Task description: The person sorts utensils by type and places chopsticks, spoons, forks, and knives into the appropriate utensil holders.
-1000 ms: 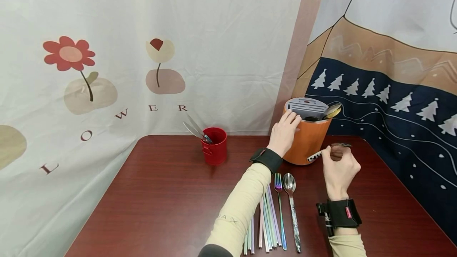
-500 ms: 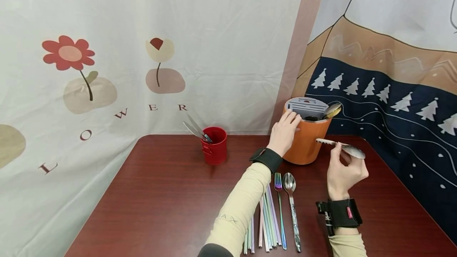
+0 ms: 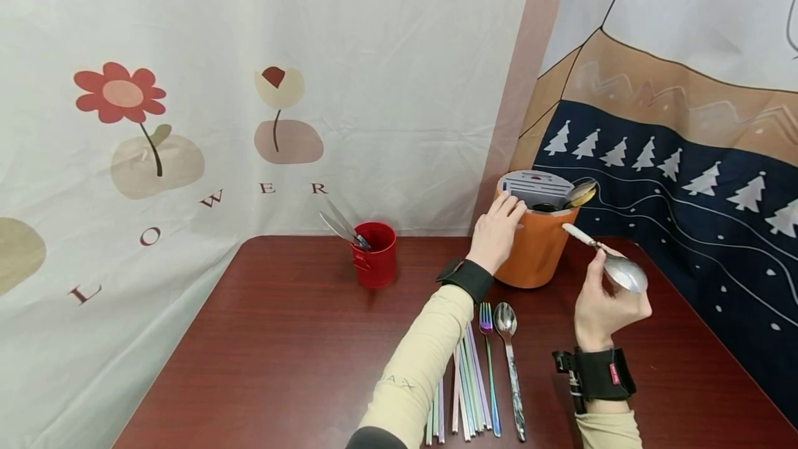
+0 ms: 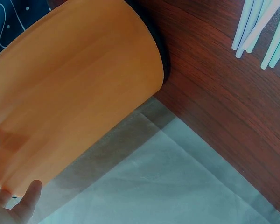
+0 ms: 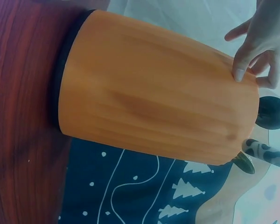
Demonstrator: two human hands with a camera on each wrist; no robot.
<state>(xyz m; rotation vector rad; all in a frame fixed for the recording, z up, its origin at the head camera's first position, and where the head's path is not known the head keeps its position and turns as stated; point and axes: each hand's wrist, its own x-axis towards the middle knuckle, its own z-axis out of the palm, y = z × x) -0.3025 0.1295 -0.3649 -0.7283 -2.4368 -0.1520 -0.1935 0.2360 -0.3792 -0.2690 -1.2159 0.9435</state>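
The dark red wooden worktop (image 3: 280,338) carries, at its far right corner, a tall orange cylindrical utensil holder (image 3: 536,244) with a slotted grey lid and a few spoon bowls sticking out of its open half. The left hand (image 3: 497,234) rests against the holder's left side, its fingers fairly straight and lying over the rim. If that steadying touch slackens, a knock from the right could tip the tall holder toward the wall hanging. Just right of the holder, the right hand (image 3: 607,307) pinches a steel spoon with a white spotted handle (image 3: 605,260) at the neck, bowl toward the person and handle tip aimed up at the holder's rim. Such a light pinch so near the bowl could let the long handle swing or slip, strike the rim rather than clear it, and drop onto the worktop. Nearer, a silver spoon (image 3: 510,359), an iridescent fork (image 3: 488,359) and pastel chopsticks (image 3: 464,393) lie in a row where a falling spoon might scatter them. A small red mug (image 3: 375,255) stands well apart to the left.
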